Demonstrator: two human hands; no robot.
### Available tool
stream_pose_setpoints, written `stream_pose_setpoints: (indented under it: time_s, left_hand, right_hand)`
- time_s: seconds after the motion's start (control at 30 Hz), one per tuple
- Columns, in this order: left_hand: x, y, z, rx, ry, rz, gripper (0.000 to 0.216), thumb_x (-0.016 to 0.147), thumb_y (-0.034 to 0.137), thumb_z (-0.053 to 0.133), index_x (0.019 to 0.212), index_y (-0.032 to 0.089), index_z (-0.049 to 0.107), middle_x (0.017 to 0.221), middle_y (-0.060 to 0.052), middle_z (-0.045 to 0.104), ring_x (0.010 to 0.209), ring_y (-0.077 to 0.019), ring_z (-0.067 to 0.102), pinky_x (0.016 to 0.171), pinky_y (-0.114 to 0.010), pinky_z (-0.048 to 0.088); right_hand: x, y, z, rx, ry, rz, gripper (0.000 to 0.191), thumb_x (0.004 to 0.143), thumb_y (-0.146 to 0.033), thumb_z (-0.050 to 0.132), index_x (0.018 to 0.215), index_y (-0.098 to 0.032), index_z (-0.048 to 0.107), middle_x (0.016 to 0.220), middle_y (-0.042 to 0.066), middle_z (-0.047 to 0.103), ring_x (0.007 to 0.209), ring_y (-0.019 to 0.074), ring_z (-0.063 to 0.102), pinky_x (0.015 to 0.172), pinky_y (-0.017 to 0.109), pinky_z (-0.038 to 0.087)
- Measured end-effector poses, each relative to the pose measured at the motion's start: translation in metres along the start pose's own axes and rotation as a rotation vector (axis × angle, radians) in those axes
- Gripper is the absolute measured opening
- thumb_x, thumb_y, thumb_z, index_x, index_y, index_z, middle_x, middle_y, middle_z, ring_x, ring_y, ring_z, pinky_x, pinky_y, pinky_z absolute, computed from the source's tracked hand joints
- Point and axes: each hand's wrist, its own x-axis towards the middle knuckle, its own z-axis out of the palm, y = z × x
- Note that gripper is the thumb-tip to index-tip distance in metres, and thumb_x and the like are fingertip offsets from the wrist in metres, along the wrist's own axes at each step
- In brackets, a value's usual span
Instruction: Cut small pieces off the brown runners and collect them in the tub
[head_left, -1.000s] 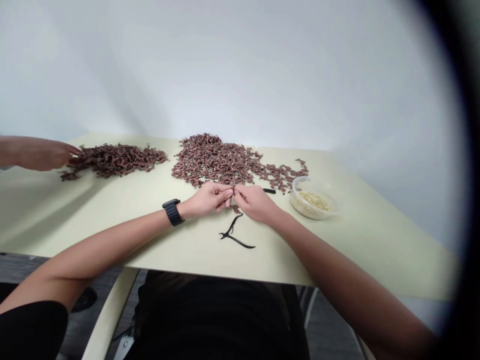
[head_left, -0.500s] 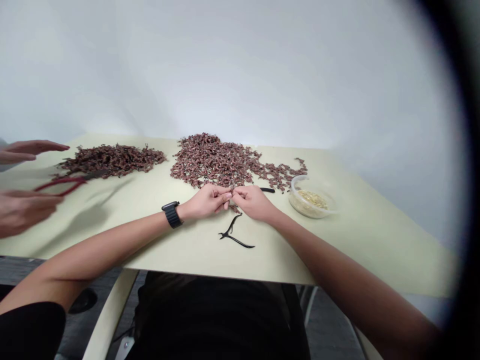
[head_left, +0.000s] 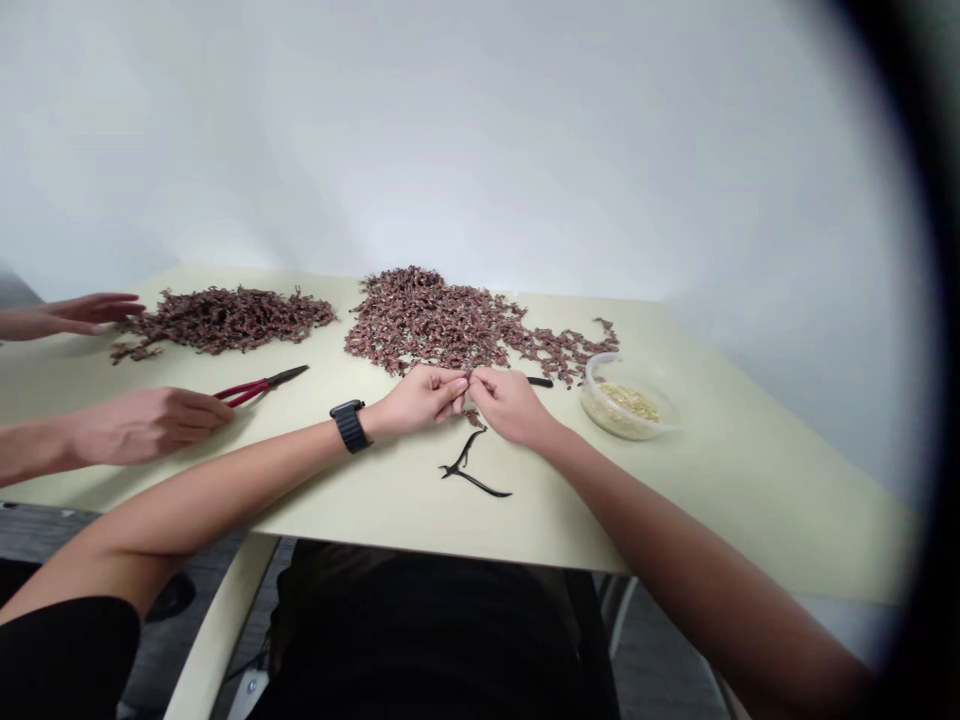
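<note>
My left hand (head_left: 426,398) and my right hand (head_left: 507,402) meet fingertip to fingertip over the table, both pinched closed. Whatever sits between the fingers is too small and too covered to name. Just below them lie a few small reddish-brown pieces (head_left: 472,417) and a pair of black nippers (head_left: 469,470) with spread handles. A black handle (head_left: 540,382) sticks out beyond my right hand, its other end hidden. Behind both hands rises a large heap of small reddish-brown pieces (head_left: 435,320), trailing off to the right.
A clear round tub (head_left: 626,400) holding small gold-coloured bits stands on the right of the pale table (head_left: 360,505). On the left, another person's hand (head_left: 161,425) is by red-handled pliers (head_left: 251,388); their other hand (head_left: 90,312) touches a second brown heap (head_left: 232,318).
The other person's near hand has moved right, and the red-handled pliers now rest on the table. Their far hand has reached the left heap. My hands stay pinched together.
</note>
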Motion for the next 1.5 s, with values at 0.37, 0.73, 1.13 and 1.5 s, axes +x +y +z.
stream_pose_setpoints:
  time_s: [0.37,0.73,1.13,1.5]
  left_hand:
    - [-0.001,-0.002,-0.003,-0.206,-0.098,-0.068,0.051,0.100,0.057,0.049,0.076,0.013,0.058,0.058,0.003,0.046,0.052,-0.0085,0.035,0.057,-0.023,0.027]
    - [-0.003,0.001,0.001,0.155,-0.003,0.063,0.043,0.104,0.046,0.046,0.084,0.013,0.064,0.064,0.000,0.056,0.056,-0.0091,0.044,0.058,-0.021,0.034]
    - [-0.001,0.000,-0.002,0.217,0.050,0.041,0.043,0.104,0.047,0.043,0.088,0.013,0.066,0.064,0.001,0.057,0.053,-0.0087,0.043,0.055,-0.021,0.033]
    - [0.000,-0.001,-0.004,-0.060,-0.031,-0.018,0.055,0.100,0.063,0.045,0.078,0.015,0.059,0.056,0.003,0.044,0.050,-0.0090,0.035,0.053,-0.023,0.027]
  right_hand:
    - [-0.002,0.006,-0.007,-0.595,-0.065,-0.223,0.023,0.098,-0.028,0.048,0.080,-0.018,0.060,0.072,0.006,0.067,0.060,0.0140,0.052,0.061,0.028,0.028]
    - [0.000,0.005,0.007,0.428,-0.083,0.135,0.026,0.085,-0.027,0.052,0.060,-0.019,0.050,0.049,-0.004,0.046,0.044,0.0076,0.032,0.045,0.023,0.025]
    - [0.004,0.004,-0.001,0.301,-0.047,0.090,0.024,0.090,-0.032,0.047,0.069,-0.022,0.043,0.055,-0.006,0.032,0.049,0.0105,0.026,0.048,0.025,0.022]
    - [-0.002,0.005,-0.014,-0.645,-0.037,-0.285,0.025,0.102,-0.028,0.042,0.086,-0.018,0.059,0.079,0.007,0.068,0.070,0.0168,0.057,0.067,0.028,0.031]
